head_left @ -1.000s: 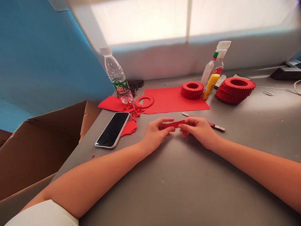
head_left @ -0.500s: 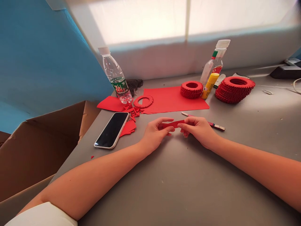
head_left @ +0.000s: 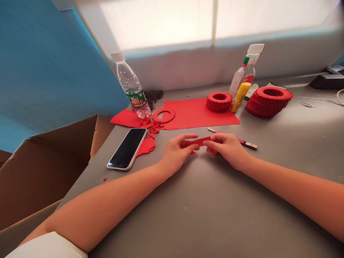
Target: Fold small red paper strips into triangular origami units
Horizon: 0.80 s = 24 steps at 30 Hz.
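A narrow folded strip of red paper (head_left: 200, 141) is stretched between my two hands above the grey table. My left hand (head_left: 178, 152) pinches its left end, and my right hand (head_left: 225, 145) pinches the right end. Beyond my right hand lies a slim craft knife or pen-like tool (head_left: 248, 144), partly hidden by the fingers. Small folded red paper pieces (head_left: 153, 128) lie in a loose heap up and left of my left hand, beside a ring of folded red paper (head_left: 164, 115). Several red paper slips (head_left: 146, 146) sit partly under the phone (head_left: 127, 148).
Red paper sheets (head_left: 188, 113) lie at the back, with a stack of red paper rings (head_left: 219, 102) on them. A larger ring stack (head_left: 268, 102), yellow glue stick (head_left: 241, 96), clear bottle (head_left: 249, 64) and water bottle (head_left: 133, 87) stand around. A cardboard box (head_left: 48, 172) is at left.
Both hands keep the same pinch on the red paper strip. Only a very slight shift of the view is visible.
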Each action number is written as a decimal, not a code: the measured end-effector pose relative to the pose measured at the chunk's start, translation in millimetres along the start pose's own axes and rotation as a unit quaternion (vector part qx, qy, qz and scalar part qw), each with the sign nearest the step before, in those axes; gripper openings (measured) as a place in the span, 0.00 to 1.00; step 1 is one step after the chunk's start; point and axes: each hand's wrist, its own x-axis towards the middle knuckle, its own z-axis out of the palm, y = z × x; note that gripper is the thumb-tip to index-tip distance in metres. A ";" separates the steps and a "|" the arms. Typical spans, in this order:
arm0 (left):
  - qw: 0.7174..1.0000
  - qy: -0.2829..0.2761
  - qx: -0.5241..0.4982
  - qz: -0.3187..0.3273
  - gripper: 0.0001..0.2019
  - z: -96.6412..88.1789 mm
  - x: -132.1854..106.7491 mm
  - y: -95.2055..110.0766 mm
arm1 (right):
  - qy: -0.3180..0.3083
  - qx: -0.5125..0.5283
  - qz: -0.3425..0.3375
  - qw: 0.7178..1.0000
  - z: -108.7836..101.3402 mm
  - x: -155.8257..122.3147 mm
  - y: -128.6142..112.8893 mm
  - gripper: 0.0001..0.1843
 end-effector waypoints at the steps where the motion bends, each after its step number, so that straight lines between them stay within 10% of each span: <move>1: 1.000 0.001 0.000 -0.001 0.15 -0.1 0.0 0.1 | 0.000 -0.002 -0.001 1.000 -0.2 0.0 0.1 0.17; 9: 0.999 -0.016 0.049 0.005 0.17 -1.4 -1.8 0.7 | -0.071 -0.062 -0.009 0.995 0.5 -1.1 1.1 0.17; 24: 1.000 -0.017 0.021 -0.002 0.27 -3.5 0.9 1.4 | -0.021 -0.032 -0.009 0.999 0.8 -3.3 -1.4 0.20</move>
